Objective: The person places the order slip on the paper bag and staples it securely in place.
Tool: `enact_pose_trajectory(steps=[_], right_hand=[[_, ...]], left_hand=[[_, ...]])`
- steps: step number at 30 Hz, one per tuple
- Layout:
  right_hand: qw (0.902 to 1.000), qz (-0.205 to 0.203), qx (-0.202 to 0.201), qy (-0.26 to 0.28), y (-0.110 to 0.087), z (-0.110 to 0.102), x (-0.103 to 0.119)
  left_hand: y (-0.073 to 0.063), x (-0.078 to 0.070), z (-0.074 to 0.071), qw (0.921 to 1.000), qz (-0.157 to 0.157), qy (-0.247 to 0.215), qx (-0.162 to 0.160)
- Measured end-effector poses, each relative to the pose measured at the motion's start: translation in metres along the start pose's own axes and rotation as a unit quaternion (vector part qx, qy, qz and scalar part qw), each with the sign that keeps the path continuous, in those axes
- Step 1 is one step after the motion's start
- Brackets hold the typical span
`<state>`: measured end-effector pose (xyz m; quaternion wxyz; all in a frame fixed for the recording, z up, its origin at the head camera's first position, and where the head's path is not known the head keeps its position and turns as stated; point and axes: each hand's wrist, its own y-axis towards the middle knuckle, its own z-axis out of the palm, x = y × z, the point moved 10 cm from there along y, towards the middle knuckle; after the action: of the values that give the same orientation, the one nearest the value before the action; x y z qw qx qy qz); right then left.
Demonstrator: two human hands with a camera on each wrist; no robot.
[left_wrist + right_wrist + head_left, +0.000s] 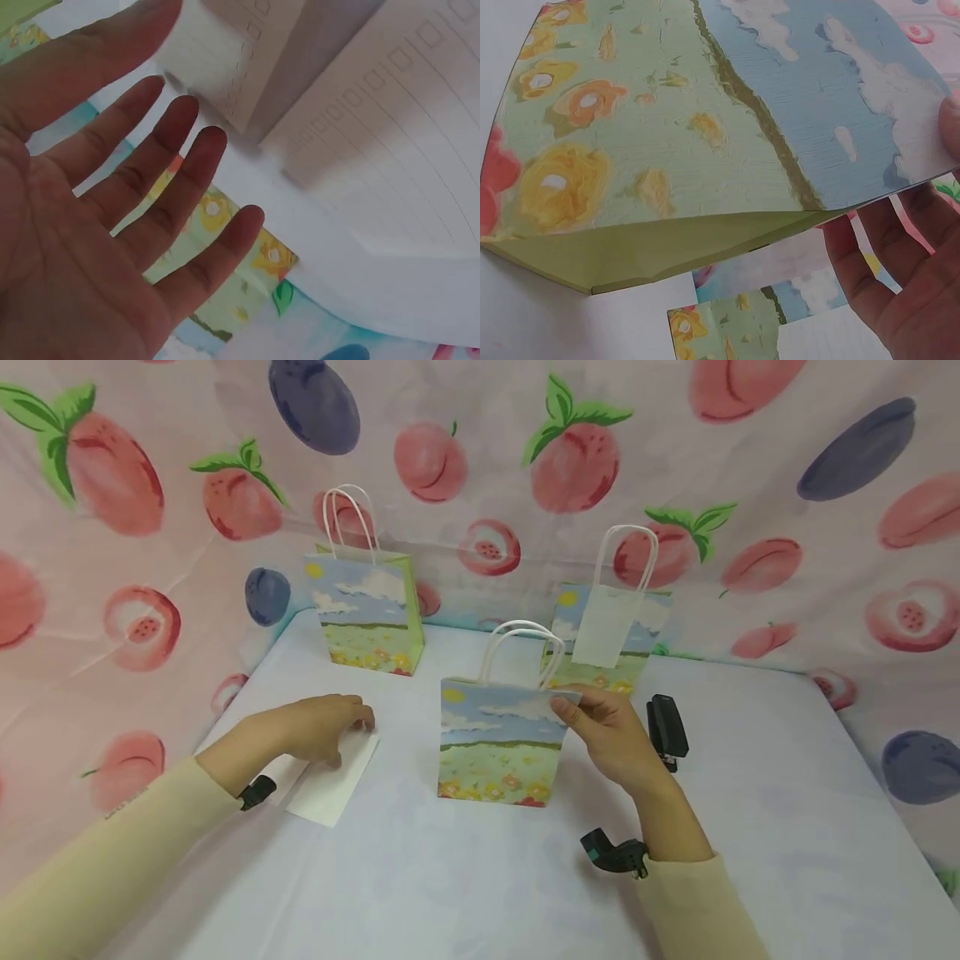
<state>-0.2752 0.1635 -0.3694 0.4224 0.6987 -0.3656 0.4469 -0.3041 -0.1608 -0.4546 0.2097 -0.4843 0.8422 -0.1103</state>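
My right hand (613, 739) holds a small paper gift bag (498, 747) by its upper right edge, thumb on the front and fingers behind. The bag stands upright on the table, painted with sky and flowers, its white handles (517, 628) raised. In the right wrist view its green side (667, 251) faces the palm. At the left, my left hand (318, 727) is over white paper slips (330, 793). Seen from the left wrist, its fingers are extended and spread beside one slip (217, 56), while a second slip (397, 127) printed with small boxes and lines lies alongside.
A matching bag (367, 606) stands at the back left. Another bag (562, 618) at the back right has a white slip (600, 631) on its front. A black stapler (667, 727) lies right of my right hand. Fruit-printed cloth (487, 468) hangs behind the white table (480, 885).
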Motion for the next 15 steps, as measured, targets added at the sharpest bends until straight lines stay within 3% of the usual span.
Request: enact_pose_trajectory(steps=[15], right_hand=[[0.9999, 0.002, 0.012, 0.003, 0.0004, -0.0002, 0.0016]], left_hand=[[0.0098, -0.0101, -0.0011, 0.9996, 0.006, 0.024, 0.011]])
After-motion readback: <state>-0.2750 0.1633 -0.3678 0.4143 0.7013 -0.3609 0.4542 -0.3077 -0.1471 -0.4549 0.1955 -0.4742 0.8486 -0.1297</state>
